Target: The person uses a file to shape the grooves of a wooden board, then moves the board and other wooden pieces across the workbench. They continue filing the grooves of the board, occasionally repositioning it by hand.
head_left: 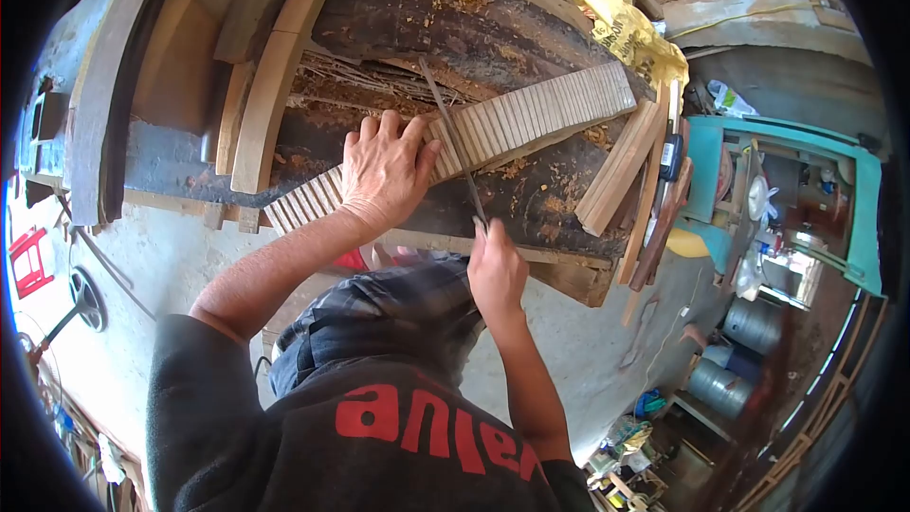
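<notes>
Left hand (384, 171) spread flat, fingers fanned, pressing down on the slotted strip (531, 114). Strip lying on the dark tabletop (398, 9), long axis running from lower left near the tabletop edge up to the right, end near the yellow bag (630, 33). Right hand (495, 270) closed around the near end of the file (453, 137), thin and dark, blade crossing the strip almost square to its long axis, just beside the left fingertips. File tip reaching past the far edge of the strip, toward the wood shavings (379, 85). Right hand nearer the body, below the tabletop edge; left hand farther out, on top of the strip. File seated across one slot, or resting on the ridges between slots: cannot tell which.

Middle of the strip hidden under the left hand. File handle buried in the right hand, shape not readable. Lower left end of the strip partly merging with the tabletop edge. Loose planks (621, 166) stacked just beside the strip's right part, touching or merely near: unclear. Curved timbers (275, 66) lying to the left, well apart from both hands. Fisheye bend distorting all straight lines; frame edges dark.
</notes>
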Available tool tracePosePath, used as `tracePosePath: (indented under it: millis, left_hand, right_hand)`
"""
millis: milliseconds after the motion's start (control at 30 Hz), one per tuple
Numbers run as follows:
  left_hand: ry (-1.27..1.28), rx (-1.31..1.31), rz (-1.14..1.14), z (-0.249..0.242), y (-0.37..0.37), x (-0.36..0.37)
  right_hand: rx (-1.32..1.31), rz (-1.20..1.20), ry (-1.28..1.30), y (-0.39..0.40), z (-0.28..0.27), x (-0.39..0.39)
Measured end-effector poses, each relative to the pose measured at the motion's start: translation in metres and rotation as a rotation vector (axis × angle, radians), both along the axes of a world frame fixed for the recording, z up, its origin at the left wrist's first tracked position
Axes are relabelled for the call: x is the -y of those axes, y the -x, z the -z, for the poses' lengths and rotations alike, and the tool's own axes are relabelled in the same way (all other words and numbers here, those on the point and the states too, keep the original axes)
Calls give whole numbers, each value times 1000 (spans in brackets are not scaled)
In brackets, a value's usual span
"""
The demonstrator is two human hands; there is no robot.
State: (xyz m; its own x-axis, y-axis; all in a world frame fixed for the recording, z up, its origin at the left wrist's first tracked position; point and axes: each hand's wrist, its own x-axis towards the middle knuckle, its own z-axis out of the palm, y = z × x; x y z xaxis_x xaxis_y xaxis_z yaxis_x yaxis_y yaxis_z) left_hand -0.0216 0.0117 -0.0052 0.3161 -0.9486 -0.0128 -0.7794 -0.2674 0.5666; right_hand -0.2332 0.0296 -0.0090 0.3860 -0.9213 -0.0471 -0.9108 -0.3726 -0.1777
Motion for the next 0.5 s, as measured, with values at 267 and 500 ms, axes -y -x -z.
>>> tracePosePath:
  millis: [267, 500]
  left_hand:
    - [2, 33, 12, 3, 2, 0]
    - [-28, 14, 5, -2, 1, 0]
  right_hand:
    - [77, -11, -30, -40, 4, 32]
    - [73, -35, 23, 16, 20, -6]
